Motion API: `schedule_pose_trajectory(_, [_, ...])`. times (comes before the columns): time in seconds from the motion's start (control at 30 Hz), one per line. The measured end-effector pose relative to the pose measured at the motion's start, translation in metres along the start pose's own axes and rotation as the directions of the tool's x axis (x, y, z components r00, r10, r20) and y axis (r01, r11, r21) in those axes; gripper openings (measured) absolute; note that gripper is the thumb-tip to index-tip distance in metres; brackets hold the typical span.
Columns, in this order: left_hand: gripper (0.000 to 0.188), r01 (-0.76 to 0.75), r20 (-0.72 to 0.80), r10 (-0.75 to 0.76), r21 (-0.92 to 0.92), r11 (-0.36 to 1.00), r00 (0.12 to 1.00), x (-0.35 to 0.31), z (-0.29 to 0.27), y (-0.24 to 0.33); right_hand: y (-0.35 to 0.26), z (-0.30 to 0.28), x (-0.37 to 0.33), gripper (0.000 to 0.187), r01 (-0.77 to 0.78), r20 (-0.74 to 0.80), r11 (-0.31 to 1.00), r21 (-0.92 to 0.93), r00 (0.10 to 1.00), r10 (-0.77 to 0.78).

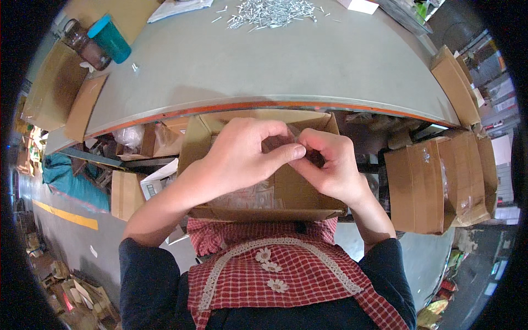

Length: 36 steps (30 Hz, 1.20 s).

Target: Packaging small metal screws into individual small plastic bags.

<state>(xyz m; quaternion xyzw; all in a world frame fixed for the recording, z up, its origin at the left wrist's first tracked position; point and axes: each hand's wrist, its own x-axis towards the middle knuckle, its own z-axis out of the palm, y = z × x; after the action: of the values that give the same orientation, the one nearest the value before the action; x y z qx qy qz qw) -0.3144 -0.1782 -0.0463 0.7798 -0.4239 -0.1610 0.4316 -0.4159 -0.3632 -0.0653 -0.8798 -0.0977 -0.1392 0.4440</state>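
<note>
My left hand (247,148) and my right hand (331,162) meet above an open cardboard box (264,213). Both are closed in a pinch, thumbs and fingertips nearly touching. Between them shows a bit of thin, see-through film, seemingly a small clear plastic bag (292,131); my fingers hide most of it, and I cannot see what it contains. Inside the box, below my hands, lie several clear plastic packets (256,197).
A grey worktable (275,66) with an orange edge lies beyond the box, bearing a pile of screws or nails (269,14). At its left stand a teal cup (111,41) and a dark bottle (82,41). Cardboard boxes (415,187) stand at the right.
</note>
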Motion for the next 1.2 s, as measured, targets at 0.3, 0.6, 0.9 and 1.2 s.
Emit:
schedule_pose_trajectory(0.3, [0.015, 0.143, 0.031, -0.140, -0.284, 0.948, 0.990, 0.008, 0.004, -0.014, 0.004, 0.001, 0.003, 0.020, 0.061, -0.130, 0.996, -0.068, 0.989, -0.070])
schedule_pose_trajectory(0.6, [0.012, 0.033, -0.069, -0.086, -0.561, 0.827, 0.994, 0.003, 0.011, -0.017, -0.001, 0.009, -0.007, 0.020, -0.018, -0.195, 0.968, 0.252, 0.978, 0.069])
schedule_pose_trajectory(0.9, [0.013, -0.054, -0.173, -0.020, -0.410, 0.911, 0.985, 0.002, 0.017, -0.021, -0.002, 0.004, -0.006, 0.013, -0.212, -0.080, 0.743, 0.635, 0.939, 0.335])
schedule_pose_trajectory(1.2, [0.007, -0.077, -0.246, -0.021, -0.379, 0.922, 0.969, 0.004, 0.022, -0.017, 0.004, 0.011, -0.006, 0.019, -0.086, -0.177, 0.946, 0.314, 0.973, 0.147])
